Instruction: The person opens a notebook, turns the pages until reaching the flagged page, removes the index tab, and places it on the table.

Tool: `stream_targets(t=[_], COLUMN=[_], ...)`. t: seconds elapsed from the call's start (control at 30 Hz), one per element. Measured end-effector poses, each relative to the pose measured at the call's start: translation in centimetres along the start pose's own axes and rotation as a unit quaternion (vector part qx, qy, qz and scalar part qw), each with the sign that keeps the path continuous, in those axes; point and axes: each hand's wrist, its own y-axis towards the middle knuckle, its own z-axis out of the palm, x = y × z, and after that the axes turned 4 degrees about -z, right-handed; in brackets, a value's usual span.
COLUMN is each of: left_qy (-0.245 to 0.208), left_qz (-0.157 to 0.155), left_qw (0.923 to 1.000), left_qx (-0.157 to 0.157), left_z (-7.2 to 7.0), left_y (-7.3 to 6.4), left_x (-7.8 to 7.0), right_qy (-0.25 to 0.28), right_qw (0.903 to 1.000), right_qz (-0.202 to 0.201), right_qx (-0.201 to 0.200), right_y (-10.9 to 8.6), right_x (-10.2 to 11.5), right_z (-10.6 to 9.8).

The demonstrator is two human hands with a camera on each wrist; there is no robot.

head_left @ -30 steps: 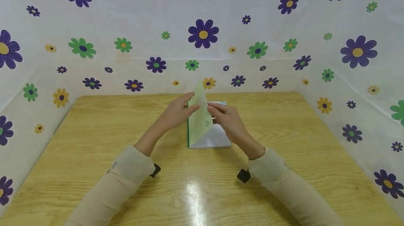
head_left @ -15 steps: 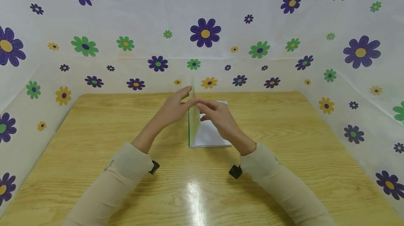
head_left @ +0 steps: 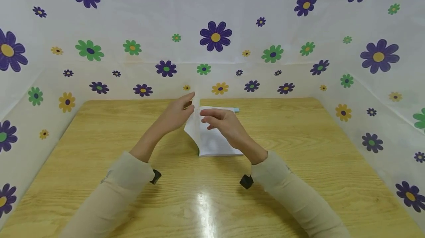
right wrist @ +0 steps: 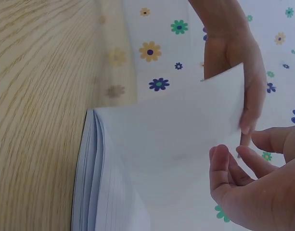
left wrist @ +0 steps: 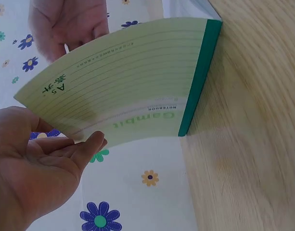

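A notebook [head_left: 219, 145] lies on the table with its front cover [left wrist: 133, 82] raised and bowed to the left. The cover's outside is pale green with printed lines, "Gambit" and "A5", beside a dark green spine [left wrist: 200, 82]; its inner side is white. My left hand [head_left: 170, 118] holds the cover's free edge between thumb and fingers, as the left wrist view shows. Over the white pages, my right hand [head_left: 229, 127] hovers with loosely bent fingers, apart from the cover and holding nothing. In the right wrist view the page stack [right wrist: 96, 168] appears slightly fanned.
The wooden table [head_left: 99, 138] extends around the notebook on all sides. A white cloth [head_left: 149, 46] with printed flowers hangs behind and along both sides. A light blue tab [head_left: 237, 110] sticks out at the notebook's back right corner.
The cover has swung from leaning right, through upright, to leaning left. My left hand has shifted left with it, and my right hand's fingertips have come off the cover.
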Motion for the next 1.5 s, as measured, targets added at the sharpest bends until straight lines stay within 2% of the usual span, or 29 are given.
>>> stream_targets(t=[0.2,0.37,0.47,0.53,0.67,0.77,0.9,1.03,1.13,1.3,1.5], left_qy=[0.006,0.007,0.028,0.059,0.122,0.146,0.156,0.169,0.184,0.216,0.234], left_qz=[0.008,0.008,0.004,0.002,0.001,0.007,0.007,-0.005,-0.012,-0.035,-0.056], left_qw=[0.9999,0.9999,0.9995,0.9982,0.9926,0.9892,0.9877,0.9854,0.9826,0.9750,0.9689], left_qx=[0.004,0.012,0.013,0.010,0.005,0.006,0.012,0.020,0.025,0.038,0.060], left_z=[-1.0,-1.9,-2.3,-2.6,-3.0,-3.2,-3.4,-3.7,-3.8,-3.8,-3.5], left_y=[-0.7,-1.9,-2.4,-2.7,-3.0,-3.4,-3.8,-4.2,-4.4,-4.7,-4.7], left_x=[1.6,2.6,3.0,3.3,3.9,4.5,5.3,5.9,6.2,6.6,7.5], right_qy=[-0.050,-0.144,-0.201,-0.228,-0.254,-0.267,-0.312,-0.373,-0.403,-0.422,-0.439], right_qw=[0.9980,0.9879,0.9786,0.9728,0.9652,0.9608,0.9454,0.9171,0.9008,0.8901,0.8803], right_qz=[0.025,0.038,0.036,0.040,0.057,0.063,0.073,0.078,0.070,0.059,0.071], right_qx=[-0.030,-0.041,-0.024,-0.006,0.025,0.035,0.060,0.117,0.146,0.161,0.165], right_y=[-0.7,-1.4,-1.9,-2.2,-2.6,-2.8,-2.9,-3.0,-3.3,-3.5,-3.6], right_x=[-0.6,-1.7,-2.2,-2.4,-3.0,-3.6,-4.3,-4.8,-5.1,-5.2,-5.0], right_z=[-1.7,-3.8,-4.9,-5.5,-6.3,-6.7,-7.1,-7.1,-7.0,-6.9,-6.9])
